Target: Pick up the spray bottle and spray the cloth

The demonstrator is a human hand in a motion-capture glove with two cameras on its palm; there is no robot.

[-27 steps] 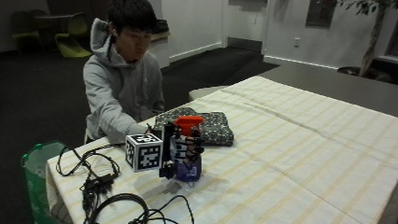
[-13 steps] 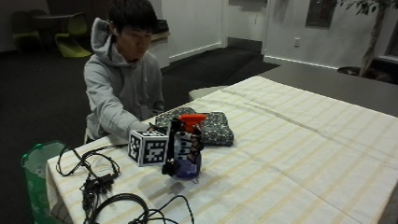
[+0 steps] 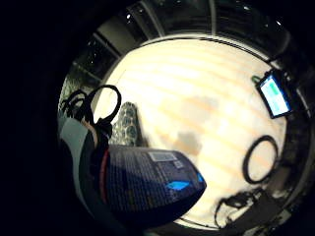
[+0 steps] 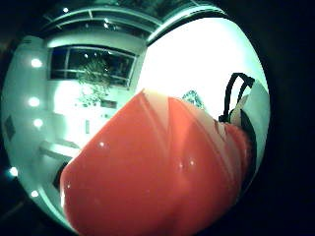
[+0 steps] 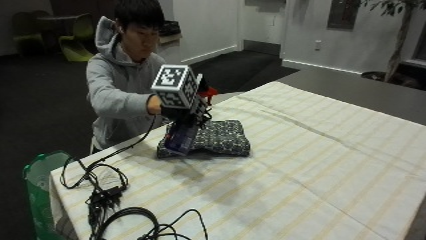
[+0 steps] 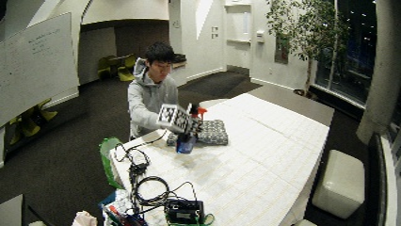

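The gloved right hand (image 5: 181,112) gripped the spray bottle (image 5: 182,136), lifted clear of the table (image 5: 319,165) and tilted, at nine o'clock of the folded cloth (image 5: 223,138). Its red nozzle (image 5: 208,92) peeked out; the fingers seemed wrapped round the neck, mostly hidden.

Dim room, dark floor (image 6: 62,179). White walls (image 6: 206,52). Whiteboard (image 6: 34,61) on the wall behind the person. Yellow-green chairs (image 6: 116,66) in the far dark corner, more below the whiteboard. Long table (image 5: 319,165) under a pale striped cover; bare dark top (image 5: 359,92) at its far end. Tall potted tree (image 6: 307,33) beside big dark windows (image 6: 363,52). Pale upholstered bench (image 6: 341,181) on the floor beside the table. Green bag (image 5: 36,192) at the near table corner.
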